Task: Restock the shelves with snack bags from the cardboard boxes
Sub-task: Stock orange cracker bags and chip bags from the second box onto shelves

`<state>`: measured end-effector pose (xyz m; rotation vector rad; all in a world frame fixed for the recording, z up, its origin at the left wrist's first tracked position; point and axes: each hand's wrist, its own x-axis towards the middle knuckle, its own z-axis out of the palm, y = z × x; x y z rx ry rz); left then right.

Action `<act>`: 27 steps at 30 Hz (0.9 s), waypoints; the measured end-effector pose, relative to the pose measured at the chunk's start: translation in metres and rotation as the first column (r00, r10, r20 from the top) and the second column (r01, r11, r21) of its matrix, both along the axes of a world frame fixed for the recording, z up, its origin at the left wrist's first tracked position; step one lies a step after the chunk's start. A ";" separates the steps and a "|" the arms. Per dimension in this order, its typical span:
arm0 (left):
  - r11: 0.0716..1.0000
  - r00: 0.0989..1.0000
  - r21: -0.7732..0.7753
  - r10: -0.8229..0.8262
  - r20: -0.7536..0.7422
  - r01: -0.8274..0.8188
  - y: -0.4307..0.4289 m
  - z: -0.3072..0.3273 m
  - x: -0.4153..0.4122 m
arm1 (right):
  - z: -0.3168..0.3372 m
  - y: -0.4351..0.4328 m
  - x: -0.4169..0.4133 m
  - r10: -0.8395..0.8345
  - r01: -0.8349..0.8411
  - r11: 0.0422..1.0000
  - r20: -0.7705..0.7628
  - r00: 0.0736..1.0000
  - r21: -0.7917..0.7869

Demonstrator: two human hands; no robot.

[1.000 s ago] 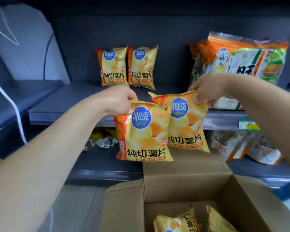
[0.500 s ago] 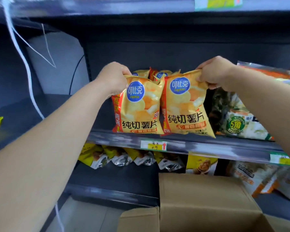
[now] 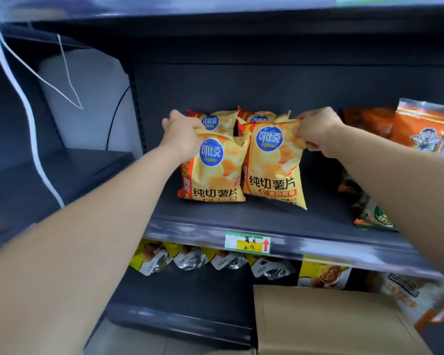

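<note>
Two yellow potato chip bags with blue round logos stand upright on the dark middle shelf. My left hand grips the top of the left chip bag. My right hand pinches the top right corner of the right chip bag. Behind them, two more of the same bags lean against the shelf's back wall, mostly hidden. A flap of the cardboard box shows at the bottom right; its inside is out of view.
Orange snack packs and a green-labelled pack fill the shelf's right side. A price tag sits on the shelf edge. Yellow and silver bags line the shelf below. White cords hang at left.
Both hands lifted the two chip bags up from over the box and moved them forward onto the middle shelf, in front of the two bags at the back.
</note>
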<state>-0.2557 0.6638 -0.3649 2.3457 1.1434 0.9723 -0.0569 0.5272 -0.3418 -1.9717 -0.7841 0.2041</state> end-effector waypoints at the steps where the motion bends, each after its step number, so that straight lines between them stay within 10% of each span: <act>1: 1.000 1.000 0.004 0.007 0.006 -0.007 0.003 -0.004 0.003 | -0.003 0.004 0.002 -0.002 0.002 1.000 -0.005 1.000 0.005; 10: 0.971 0.982 -0.238 0.022 0.187 0.024 0.012 -0.052 0.015 | -0.056 0.018 0.002 -0.026 0.065 0.982 -0.214 0.976 0.177; 15: 0.908 0.999 -0.419 0.020 0.036 -0.003 0.021 -0.088 0.024 | -0.100 0.034 0.004 -0.051 0.066 0.996 -0.222 0.974 0.062; 27: 0.980 0.996 -0.181 0.086 0.022 -0.081 0.041 -0.119 0.040 | -0.125 0.045 0.012 -0.081 0.081 0.996 0.021 0.997 -0.047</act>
